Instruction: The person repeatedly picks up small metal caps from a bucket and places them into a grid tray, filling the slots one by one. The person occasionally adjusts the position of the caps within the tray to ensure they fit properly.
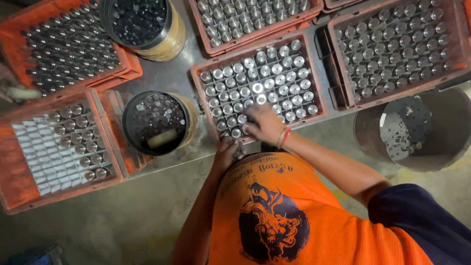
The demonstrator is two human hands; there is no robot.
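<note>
Both hands at one red plastic crate [319, 114] of shiny round metal cylinders [257, 88]: my right hand [265, 125] pinching one beneath its fingertips, my left hand [226, 152] curled on the near rim.

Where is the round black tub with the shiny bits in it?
In the head view, the round black tub sits left of the middle, between the half-filled orange crate and the crate the hands are touching.
</note>
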